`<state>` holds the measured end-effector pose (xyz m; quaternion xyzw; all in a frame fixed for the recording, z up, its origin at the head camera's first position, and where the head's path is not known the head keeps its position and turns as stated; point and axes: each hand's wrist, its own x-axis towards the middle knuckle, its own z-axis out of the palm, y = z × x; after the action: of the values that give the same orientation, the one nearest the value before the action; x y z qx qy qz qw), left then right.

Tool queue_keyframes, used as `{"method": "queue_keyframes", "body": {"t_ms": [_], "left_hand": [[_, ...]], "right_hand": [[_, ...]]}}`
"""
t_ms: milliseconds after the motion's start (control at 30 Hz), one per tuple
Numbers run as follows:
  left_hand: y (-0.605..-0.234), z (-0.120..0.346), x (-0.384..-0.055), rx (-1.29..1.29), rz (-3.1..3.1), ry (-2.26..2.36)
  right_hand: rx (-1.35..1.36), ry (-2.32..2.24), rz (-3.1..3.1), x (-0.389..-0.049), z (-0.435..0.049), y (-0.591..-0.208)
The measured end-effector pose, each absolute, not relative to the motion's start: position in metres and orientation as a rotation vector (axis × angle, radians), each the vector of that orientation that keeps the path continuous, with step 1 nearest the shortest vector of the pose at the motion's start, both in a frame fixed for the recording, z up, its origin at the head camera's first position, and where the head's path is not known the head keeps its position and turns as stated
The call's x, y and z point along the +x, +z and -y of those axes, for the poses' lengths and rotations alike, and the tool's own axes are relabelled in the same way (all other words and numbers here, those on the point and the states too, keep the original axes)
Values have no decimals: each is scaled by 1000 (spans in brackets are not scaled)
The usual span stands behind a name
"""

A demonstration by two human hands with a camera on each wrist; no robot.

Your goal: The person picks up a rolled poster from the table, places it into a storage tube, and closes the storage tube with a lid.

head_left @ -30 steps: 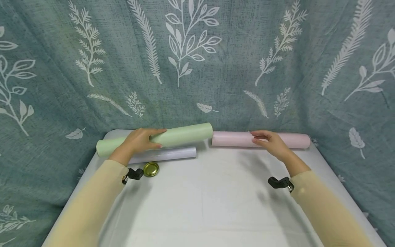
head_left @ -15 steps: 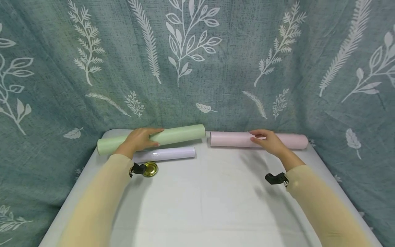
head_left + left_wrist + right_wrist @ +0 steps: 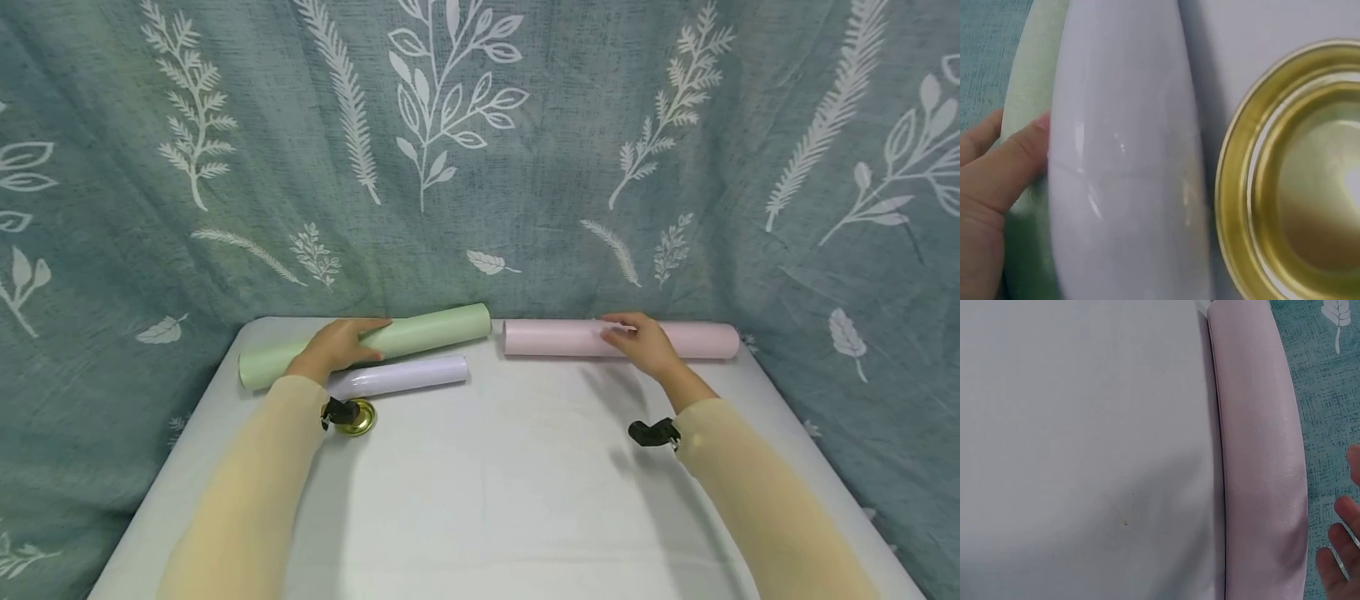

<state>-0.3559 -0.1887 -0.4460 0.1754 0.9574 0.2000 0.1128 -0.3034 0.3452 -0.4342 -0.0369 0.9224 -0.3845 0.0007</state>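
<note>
At the back left, my left hand (image 3: 340, 346) grips a light green roll (image 3: 435, 331) from above, thumb on its near side and fingers over the far side. The green roll lies at a slant. In front of it is a shorter glossy pale-lilac roll (image 3: 405, 377), which in the left wrist view (image 3: 1129, 150) stands beside my thumb. A round gold lid-like dish (image 3: 1322, 187) lies near my left wrist, partly covered in the head view. My right hand (image 3: 645, 343) hovers at a pink roll (image 3: 555, 338), fingers loose; the right wrist view shows the fingers (image 3: 1344, 540) apart from it.
White cloth covers the table (image 3: 487, 483). A teal curtain (image 3: 555, 167) with white leaf prints hangs right behind the rolls and along both sides. A black wrist camera (image 3: 655, 432) juts from the right sleeve, another (image 3: 341, 412) from the left.
My left hand has drawn the green roll left, away from the pink roll, so a small gap now parts their ends. My right hand has stayed about the same place over the pink roll.
</note>
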Motion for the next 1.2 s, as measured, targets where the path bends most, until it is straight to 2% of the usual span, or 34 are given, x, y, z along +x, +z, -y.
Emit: {"method": "queue_keyframes", "body": {"t_ms": [333,600,933,1200], "left_hand": [[-451,193,-356,443,-2796,642],[-453,189,-353,416,-2878,634],[-455,187,-351,382,-2889,709],[-454,191,-350,405,-2900,761]], "right_hand": [[-173,-1285,-2894,-312,-347,-443],[-177,-1084,-3016,-325,-354,-454],[-413,-1037,-3057,-333,-357,-464],[-459,-862,-3108,-330,-354,-463]]}}
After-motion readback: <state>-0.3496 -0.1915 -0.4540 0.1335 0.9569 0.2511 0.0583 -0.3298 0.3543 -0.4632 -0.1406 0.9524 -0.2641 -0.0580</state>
